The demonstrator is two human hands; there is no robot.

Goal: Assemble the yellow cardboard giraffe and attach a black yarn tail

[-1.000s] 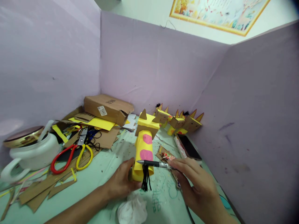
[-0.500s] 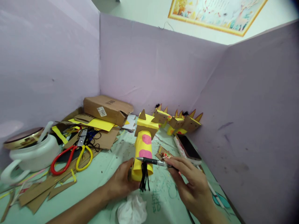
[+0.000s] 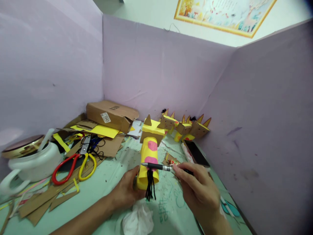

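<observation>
My left hand (image 3: 126,191) grips the lower end of a yellow paper-roll animal (image 3: 149,153) with pink spots, a cardboard head and ears; it lies tilted on the green table (image 3: 107,182). A tuft of black yarn (image 3: 149,187) hangs from the roll's near end. My right hand (image 3: 198,191) holds a black pen (image 3: 156,166), its tip pointing left across the roll just above the yarn.
Several finished cardboard animals (image 3: 186,126) stand by the back wall. A phone (image 3: 195,153) lies at right. Red and yellow scissors (image 3: 73,164), cardboard scraps (image 3: 44,199), a cardboard box (image 3: 111,115) and a white pot (image 3: 31,161) are at left. Crumpled tissue (image 3: 138,220) lies near me.
My right hand has shifted slightly left and nearer with the pen, which stays laid across the roll. My left hand keeps its hold; the view has tilted a little.
</observation>
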